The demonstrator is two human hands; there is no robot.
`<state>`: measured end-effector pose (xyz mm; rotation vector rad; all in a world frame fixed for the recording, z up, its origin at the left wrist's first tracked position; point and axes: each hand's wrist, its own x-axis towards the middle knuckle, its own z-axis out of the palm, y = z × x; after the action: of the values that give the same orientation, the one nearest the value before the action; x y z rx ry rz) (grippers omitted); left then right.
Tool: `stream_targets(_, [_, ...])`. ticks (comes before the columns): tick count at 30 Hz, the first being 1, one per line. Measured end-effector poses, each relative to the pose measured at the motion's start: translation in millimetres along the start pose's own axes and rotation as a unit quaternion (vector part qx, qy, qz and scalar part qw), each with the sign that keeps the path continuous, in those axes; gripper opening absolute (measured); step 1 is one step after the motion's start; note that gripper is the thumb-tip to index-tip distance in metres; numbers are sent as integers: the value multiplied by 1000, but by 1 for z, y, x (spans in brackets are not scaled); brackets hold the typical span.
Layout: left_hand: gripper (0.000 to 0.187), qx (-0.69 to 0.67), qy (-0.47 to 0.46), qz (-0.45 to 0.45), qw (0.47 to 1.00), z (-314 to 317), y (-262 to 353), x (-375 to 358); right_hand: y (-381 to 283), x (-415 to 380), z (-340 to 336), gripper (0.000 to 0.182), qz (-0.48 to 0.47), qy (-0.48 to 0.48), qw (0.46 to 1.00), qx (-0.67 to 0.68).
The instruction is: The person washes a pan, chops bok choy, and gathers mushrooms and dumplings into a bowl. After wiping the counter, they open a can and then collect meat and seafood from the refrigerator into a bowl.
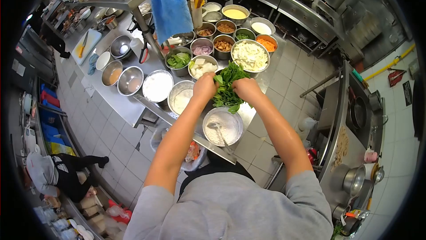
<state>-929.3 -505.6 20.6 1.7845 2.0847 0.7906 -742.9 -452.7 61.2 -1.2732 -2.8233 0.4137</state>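
Observation:
A heap of leafy greens (230, 84) lies on the steel table between my two hands. My left hand (205, 87) is closed at the heap's left side, with a leaf showing at its fingers. On the right side, my right hand (247, 91) has its fingers closed on the greens' edge. Just below the heap sits a bowl of white flour (222, 122) with a metal spoon (216, 127) in it. Bowls of white pieces (203, 67) and chopped pale vegetable (250, 55) stand behind the heap.
Many bowls of ingredients fill the table, with a flour bowl (158, 86) on the left. A blue towel (171, 9) hangs from a shelf post. Another person (66, 173) is at lower left. Pans and a steel counter (339, 151) stand at right.

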Motion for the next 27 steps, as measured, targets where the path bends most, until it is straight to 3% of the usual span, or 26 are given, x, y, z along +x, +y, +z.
stream_targets(1, [32,-2,4,-6,1000,-1,0,-2,-4,4,1,17,26,-22,999,-37])
stream_targets(4, [33,0,15,-7,1000,1,-2,-4,-2,18,26,19,44,30,996,-72])
stream_targets(7, [29,-17,24,35,999,3,-9,-7,6,20,33,22,23,62,997,-26])
stream_targets(10, [28,-26,-21,57,998,-1,-14,-11,19,23,23,13,-6,19,996,83])
stream_targets(13, [28,-45,-22,48,998,3,-15,-10,8,28,26,13,-113,44,992,27])
stream_targets(19, [29,-94,7,-33,995,-4,-2,-1,3,58,78,11,-64,97,990,-82])
stream_targets(21, [36,-113,3,-70,991,-3,-7,1,-10,43,43,17,-46,62,997,-27])
stream_targets(23, [36,-114,28,-34,993,0,-17,0,-5,31,22,22,-30,36,998,32])
stream_targets(25, [34,-110,41,-25,993,1,-22,-1,11,28,11,34,38,-17,988,148])
stream_targets(27, [30,-116,27,-9,993,-8,-16,-4,38,25,22,33,62,-4,937,345])
